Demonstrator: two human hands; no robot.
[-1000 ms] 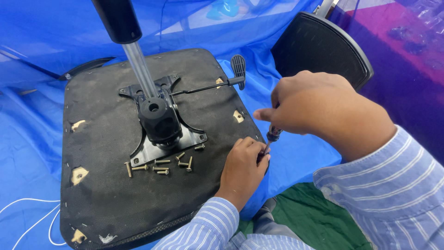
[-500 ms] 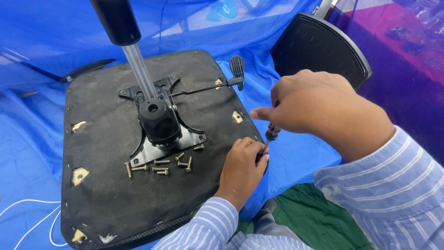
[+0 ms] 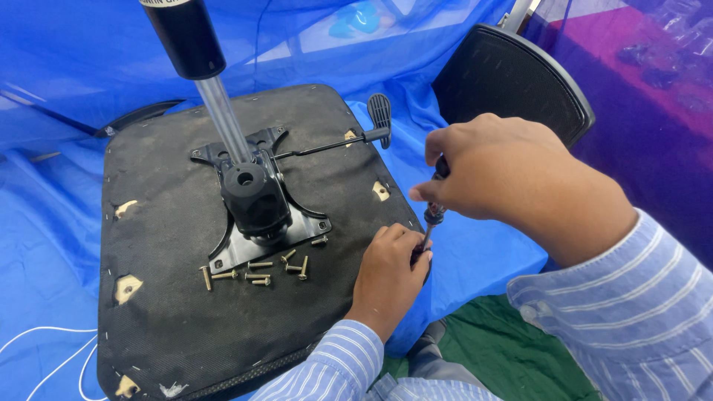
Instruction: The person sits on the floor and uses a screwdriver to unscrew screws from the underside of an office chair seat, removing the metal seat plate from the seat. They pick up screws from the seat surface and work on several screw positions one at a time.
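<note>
An upturned black chair seat (image 3: 171, 312) lies on blue sheeting, with a black metal mechanism plate (image 3: 256, 223) and a gas-lift column (image 3: 212, 96) standing up from it. My right hand (image 3: 497, 174) is shut on a screwdriver (image 3: 433, 215), held upright at the seat's right edge. My left hand (image 3: 390, 271) rests on that edge, fingers pinched around the screwdriver's tip. Whatever the tip bears on is hidden by the fingers. Several loose brass bolts (image 3: 256, 271) lie in front of the plate.
A black lever with a paddle handle (image 3: 380, 111) sticks out from the mechanism to the right. A black mesh chair back (image 3: 512, 78) leans at the upper right. A white cable (image 3: 44, 356) lies at the lower left. Green cloth (image 3: 505, 356) is near my lap.
My right hand has turned slightly on the screwdriver and shifted its grip. My left hand stays at the tip. The view has tilted a little.
</note>
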